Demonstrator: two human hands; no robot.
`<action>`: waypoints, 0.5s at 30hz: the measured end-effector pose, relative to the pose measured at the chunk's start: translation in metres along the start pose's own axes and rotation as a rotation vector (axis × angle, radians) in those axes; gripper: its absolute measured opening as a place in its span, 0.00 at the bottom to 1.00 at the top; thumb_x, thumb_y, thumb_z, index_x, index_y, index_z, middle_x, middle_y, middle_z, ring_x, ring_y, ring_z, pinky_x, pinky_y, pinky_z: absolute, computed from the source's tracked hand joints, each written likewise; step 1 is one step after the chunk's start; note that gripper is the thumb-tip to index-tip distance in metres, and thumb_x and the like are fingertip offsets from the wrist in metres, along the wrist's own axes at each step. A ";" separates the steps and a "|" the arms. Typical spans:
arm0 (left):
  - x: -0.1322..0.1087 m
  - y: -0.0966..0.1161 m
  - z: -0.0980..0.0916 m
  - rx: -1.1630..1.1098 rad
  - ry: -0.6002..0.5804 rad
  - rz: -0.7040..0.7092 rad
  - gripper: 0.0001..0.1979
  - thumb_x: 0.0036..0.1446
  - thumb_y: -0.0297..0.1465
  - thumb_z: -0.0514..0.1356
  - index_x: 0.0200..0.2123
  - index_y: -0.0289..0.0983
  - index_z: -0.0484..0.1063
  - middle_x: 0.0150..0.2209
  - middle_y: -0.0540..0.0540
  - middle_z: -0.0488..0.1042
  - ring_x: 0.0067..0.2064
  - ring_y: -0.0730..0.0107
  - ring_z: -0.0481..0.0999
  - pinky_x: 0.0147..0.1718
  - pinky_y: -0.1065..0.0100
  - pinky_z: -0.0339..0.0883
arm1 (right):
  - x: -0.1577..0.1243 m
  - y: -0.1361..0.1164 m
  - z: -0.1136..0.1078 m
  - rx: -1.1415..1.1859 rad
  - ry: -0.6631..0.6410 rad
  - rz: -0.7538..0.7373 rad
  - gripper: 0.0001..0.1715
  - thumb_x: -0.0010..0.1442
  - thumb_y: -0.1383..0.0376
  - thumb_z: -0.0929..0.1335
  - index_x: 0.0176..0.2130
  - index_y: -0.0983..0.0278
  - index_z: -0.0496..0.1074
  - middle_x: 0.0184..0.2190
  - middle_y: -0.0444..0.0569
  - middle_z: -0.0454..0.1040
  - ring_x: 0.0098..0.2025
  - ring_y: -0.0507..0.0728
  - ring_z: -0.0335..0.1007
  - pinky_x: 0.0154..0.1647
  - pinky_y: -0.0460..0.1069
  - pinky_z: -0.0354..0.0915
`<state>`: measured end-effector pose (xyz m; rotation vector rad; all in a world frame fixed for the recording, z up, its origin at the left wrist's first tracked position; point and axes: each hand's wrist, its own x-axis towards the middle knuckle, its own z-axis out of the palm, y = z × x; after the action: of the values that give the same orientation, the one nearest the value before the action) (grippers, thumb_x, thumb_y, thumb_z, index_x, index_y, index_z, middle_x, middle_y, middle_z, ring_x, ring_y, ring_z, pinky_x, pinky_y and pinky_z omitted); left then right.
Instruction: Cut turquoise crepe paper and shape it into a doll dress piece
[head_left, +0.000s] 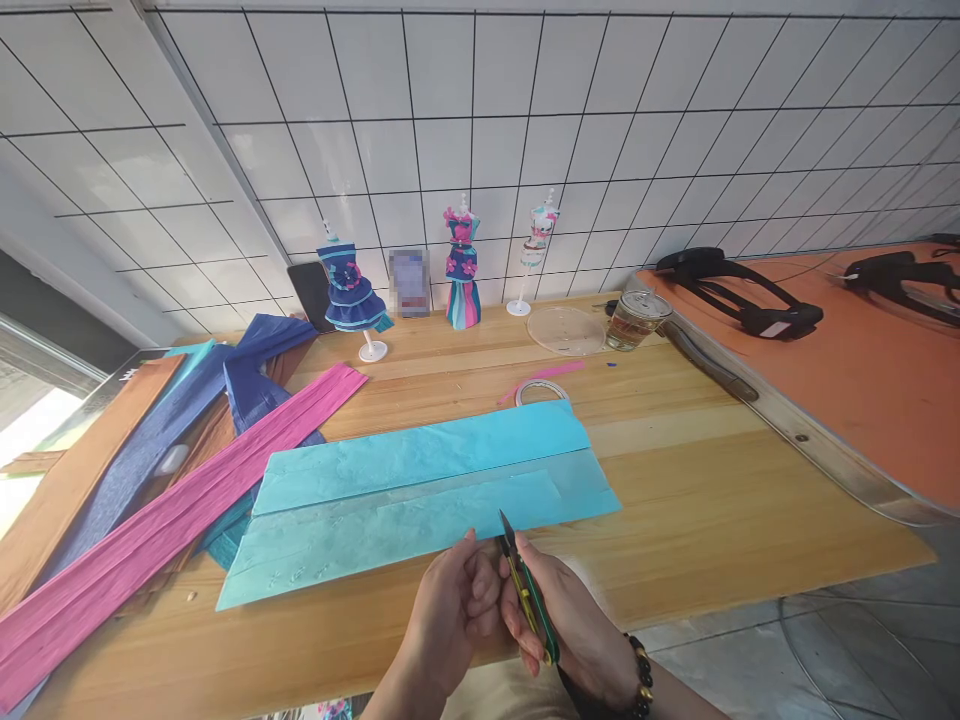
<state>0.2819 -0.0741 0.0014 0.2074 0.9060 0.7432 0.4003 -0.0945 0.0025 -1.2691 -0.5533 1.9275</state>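
Snips (pixel 537 607) sit gripped in the right fingers (pixel 511 607), pointing at turquoise paper (pixel 420 490); left fingers (pixel 481 586) curl, contents hidden, and one forward slip could nick that paper!

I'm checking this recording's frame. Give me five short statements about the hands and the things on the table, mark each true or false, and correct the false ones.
1. The right hand holds snips, with the left hand close beside it. True.
2. A light-blue sheet lies on the table beyond the hands. True.
3. The left hand grips the long pink strip. False: the long pink strip lies at the left, away from both hands.
4. Three small dress forms stand near the tiled wall. True.
5. The drinking glass stands left of all the dress forms. False: the drinking glass stands to their right.
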 end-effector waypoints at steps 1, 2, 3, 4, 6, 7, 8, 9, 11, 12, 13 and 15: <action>0.000 0.000 0.000 -0.003 0.003 -0.001 0.25 0.53 0.42 0.57 0.11 0.35 0.55 0.12 0.55 0.50 0.14 0.82 0.46 0.15 0.75 0.34 | 0.000 0.000 0.000 0.002 0.000 0.001 0.34 0.52 0.37 0.57 0.27 0.65 0.61 0.11 0.42 0.66 0.08 0.45 0.50 0.08 0.43 0.58; 0.000 -0.001 0.000 -0.007 0.003 -0.003 0.25 0.53 0.42 0.57 0.11 0.35 0.55 0.11 0.55 0.50 0.14 0.82 0.46 0.15 0.75 0.34 | 0.000 0.000 0.000 0.003 0.001 0.002 0.34 0.52 0.37 0.57 0.27 0.65 0.61 0.11 0.42 0.66 0.08 0.45 0.50 0.08 0.42 0.58; 0.001 -0.001 -0.001 -0.010 0.001 -0.005 0.25 0.53 0.42 0.56 0.11 0.34 0.56 0.11 0.55 0.50 0.14 0.82 0.45 0.15 0.75 0.33 | 0.000 0.000 0.000 0.004 0.001 0.006 0.34 0.51 0.37 0.57 0.27 0.65 0.61 0.10 0.42 0.66 0.08 0.45 0.50 0.08 0.42 0.58; 0.001 -0.001 -0.001 -0.014 0.000 -0.006 0.25 0.53 0.42 0.56 0.11 0.34 0.56 0.11 0.55 0.50 0.14 0.82 0.45 0.15 0.75 0.33 | 0.000 0.000 0.001 0.004 0.002 0.010 0.34 0.51 0.37 0.57 0.27 0.65 0.61 0.10 0.42 0.66 0.08 0.45 0.50 0.08 0.42 0.58; 0.001 -0.002 -0.001 -0.014 -0.006 -0.008 0.25 0.53 0.42 0.56 0.10 0.34 0.56 0.11 0.55 0.50 0.14 0.82 0.45 0.15 0.75 0.33 | 0.000 0.001 0.001 0.004 0.003 0.013 0.34 0.51 0.37 0.57 0.27 0.65 0.61 0.10 0.42 0.66 0.08 0.45 0.50 0.07 0.42 0.58; 0.000 -0.002 -0.001 -0.011 -0.008 -0.007 0.25 0.53 0.42 0.56 0.10 0.34 0.56 0.11 0.55 0.50 0.14 0.82 0.45 0.15 0.75 0.33 | 0.000 0.001 0.001 0.006 0.000 0.011 0.34 0.52 0.38 0.57 0.27 0.65 0.61 0.10 0.42 0.66 0.08 0.45 0.50 0.07 0.42 0.58; 0.000 -0.001 -0.001 -0.008 -0.009 -0.004 0.25 0.52 0.42 0.57 0.10 0.34 0.56 0.11 0.55 0.50 0.14 0.82 0.45 0.15 0.75 0.33 | 0.000 0.001 0.001 0.007 -0.003 0.011 0.34 0.52 0.38 0.57 0.27 0.65 0.61 0.10 0.42 0.66 0.08 0.45 0.50 0.07 0.42 0.58; 0.000 -0.001 -0.001 -0.006 -0.008 -0.003 0.25 0.52 0.42 0.57 0.10 0.34 0.56 0.11 0.54 0.50 0.14 0.82 0.45 0.15 0.75 0.33 | 0.001 0.001 0.001 0.009 -0.006 0.011 0.34 0.52 0.38 0.56 0.27 0.65 0.61 0.10 0.42 0.66 0.08 0.45 0.51 0.07 0.42 0.58; -0.001 0.000 -0.001 -0.003 -0.009 0.001 0.25 0.52 0.41 0.57 0.10 0.35 0.56 0.11 0.54 0.50 0.14 0.82 0.46 0.15 0.75 0.34 | 0.001 0.001 0.000 0.012 -0.009 0.013 0.34 0.52 0.38 0.56 0.27 0.65 0.61 0.10 0.42 0.66 0.08 0.45 0.50 0.07 0.42 0.57; -0.002 0.000 -0.001 -0.004 -0.012 0.003 0.25 0.53 0.41 0.56 0.10 0.35 0.56 0.11 0.54 0.50 0.14 0.82 0.46 0.15 0.75 0.34 | 0.001 0.001 -0.001 0.014 -0.009 0.014 0.34 0.52 0.38 0.56 0.27 0.65 0.61 0.10 0.42 0.66 0.08 0.45 0.50 0.07 0.42 0.57; -0.002 0.000 -0.001 -0.006 -0.017 0.006 0.25 0.53 0.41 0.56 0.10 0.34 0.56 0.11 0.54 0.51 0.14 0.81 0.46 0.15 0.75 0.34 | 0.001 0.001 -0.001 0.015 -0.011 0.015 0.34 0.52 0.37 0.56 0.27 0.65 0.61 0.10 0.42 0.66 0.08 0.45 0.50 0.07 0.42 0.57; -0.001 0.000 -0.002 -0.011 -0.030 0.008 0.25 0.54 0.40 0.55 0.11 0.34 0.56 0.11 0.54 0.51 0.14 0.81 0.45 0.15 0.75 0.34 | 0.001 0.002 -0.002 0.019 -0.015 0.010 0.33 0.52 0.37 0.56 0.28 0.65 0.61 0.10 0.42 0.66 0.08 0.45 0.50 0.07 0.42 0.57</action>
<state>0.2803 -0.0754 0.0012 0.2127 0.8728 0.7508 0.4011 -0.0946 -0.0001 -1.2491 -0.5362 1.9476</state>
